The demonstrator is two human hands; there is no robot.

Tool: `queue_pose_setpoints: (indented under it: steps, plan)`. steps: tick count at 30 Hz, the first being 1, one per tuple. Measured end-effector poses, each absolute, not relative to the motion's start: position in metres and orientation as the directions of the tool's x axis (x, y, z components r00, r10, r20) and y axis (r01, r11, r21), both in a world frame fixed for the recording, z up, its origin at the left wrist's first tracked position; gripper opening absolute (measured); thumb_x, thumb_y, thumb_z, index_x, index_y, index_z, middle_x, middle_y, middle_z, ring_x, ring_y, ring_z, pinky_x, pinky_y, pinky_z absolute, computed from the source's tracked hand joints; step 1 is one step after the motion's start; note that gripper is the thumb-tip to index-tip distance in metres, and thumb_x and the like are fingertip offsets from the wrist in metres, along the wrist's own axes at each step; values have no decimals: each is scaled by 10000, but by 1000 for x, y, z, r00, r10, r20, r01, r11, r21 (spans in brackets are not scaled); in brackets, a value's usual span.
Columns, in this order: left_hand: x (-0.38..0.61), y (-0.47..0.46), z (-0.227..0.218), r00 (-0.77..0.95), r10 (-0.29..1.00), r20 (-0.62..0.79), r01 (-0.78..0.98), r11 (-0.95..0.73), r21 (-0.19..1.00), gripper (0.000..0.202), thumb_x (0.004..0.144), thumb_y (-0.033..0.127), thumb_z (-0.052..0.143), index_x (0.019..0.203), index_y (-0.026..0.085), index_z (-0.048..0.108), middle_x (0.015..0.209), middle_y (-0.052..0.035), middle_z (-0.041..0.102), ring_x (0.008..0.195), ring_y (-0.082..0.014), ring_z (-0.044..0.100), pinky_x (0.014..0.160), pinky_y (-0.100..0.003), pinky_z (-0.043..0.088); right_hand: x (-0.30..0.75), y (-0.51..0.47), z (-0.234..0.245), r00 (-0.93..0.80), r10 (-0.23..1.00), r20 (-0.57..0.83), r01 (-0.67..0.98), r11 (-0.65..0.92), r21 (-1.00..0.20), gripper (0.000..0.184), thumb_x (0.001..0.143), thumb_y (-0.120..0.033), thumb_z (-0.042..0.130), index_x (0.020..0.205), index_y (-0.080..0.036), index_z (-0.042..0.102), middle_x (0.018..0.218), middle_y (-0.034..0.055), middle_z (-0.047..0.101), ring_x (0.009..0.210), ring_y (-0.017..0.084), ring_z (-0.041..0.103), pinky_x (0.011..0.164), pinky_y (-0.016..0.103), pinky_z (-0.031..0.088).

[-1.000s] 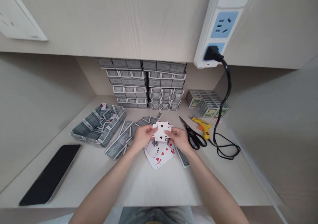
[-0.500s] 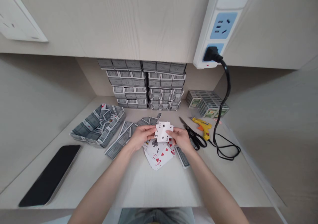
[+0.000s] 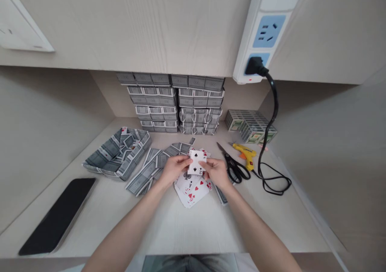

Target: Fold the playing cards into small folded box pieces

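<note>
In the head view, your left hand (image 3: 171,169) and right hand (image 3: 217,171) meet over the middle of the tabletop (image 3: 181,228). Both pinch the same small fan of playing cards (image 3: 196,161) from opposite sides: the left grip is clenched on its left edge and the right grip on its right edge. The front card is a two of spades, face toward you and slightly tilted, and the edge of at least one more card shows behind it. You hold the fan just above a loose pile of face-up cards (image 3: 193,188), spades and red hearts, which lies on the tabletop on the near side of your fingers. Left of your left hand lie flat strips of grey-backed cards (image 3: 150,168). Farther left sits a shallow tray built from the same cards (image 3: 117,153), and a black phone (image 3: 57,215) lies at the near left edge. Just right of your right hand are black scissors (image 3: 234,166), then a yellow glue gun (image 3: 245,153) whose black cable (image 3: 273,177) loops on the tabletop and runs up to the power strip (image 3: 262,31) on the wall above. Against the far wall stand two tall stacks of grey card blocks (image 3: 175,103), with a lower block of packs (image 3: 251,125) to their right.
</note>
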State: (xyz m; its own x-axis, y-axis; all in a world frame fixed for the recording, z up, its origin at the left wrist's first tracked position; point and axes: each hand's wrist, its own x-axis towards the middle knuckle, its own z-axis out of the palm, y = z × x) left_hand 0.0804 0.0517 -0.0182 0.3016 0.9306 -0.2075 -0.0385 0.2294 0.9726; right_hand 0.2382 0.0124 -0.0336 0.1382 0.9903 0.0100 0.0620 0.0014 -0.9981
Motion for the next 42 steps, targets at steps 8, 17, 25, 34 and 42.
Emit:
queue_pose_setpoints:
  steps: [8,17,25,34,42]
  plan:
    - [81,51,-23,232,938,-258,-68,281,957,376,484,403,766,698,109,669,667,-47,672,535,-132,584,509,-241,472,235,11,-29,117,992,-42,-32,-39,-999,335,612,-468,684,558,-146,608,343,-38,480,253,79,376,281,207,234]
    - [85,44,-28,150,983,102,280,-141,950,342,733,455,534,581,149,551,487,36,485,484,-88,414,464,-197,306,233,9,-24,113,987,-115,-176,-94,-980,351,508,-431,756,510,-146,552,337,-64,435,273,38,294,290,191,175]
    - [86,41,-24,141,946,290,532,-320,784,385,807,403,437,497,180,487,440,10,459,441,-104,362,487,-234,217,226,7,-20,101,987,-123,-159,-106,-982,368,494,-470,748,559,-145,589,373,-62,447,301,40,279,308,202,168]
    - [82,41,-26,136,915,379,557,-387,735,403,840,395,405,505,180,472,467,1,485,438,-100,364,498,-244,206,234,3,-11,-46,999,-5,-23,-6,-1000,318,711,-459,586,598,-166,539,346,-81,349,319,59,252,358,212,178]
    - [90,31,-29,198,861,469,603,-484,634,308,850,325,421,583,190,493,501,-10,504,455,-119,452,504,-248,252,231,7,-28,83,986,145,282,116,-952,328,776,-408,465,544,-176,481,451,-44,381,410,89,313,409,218,229]
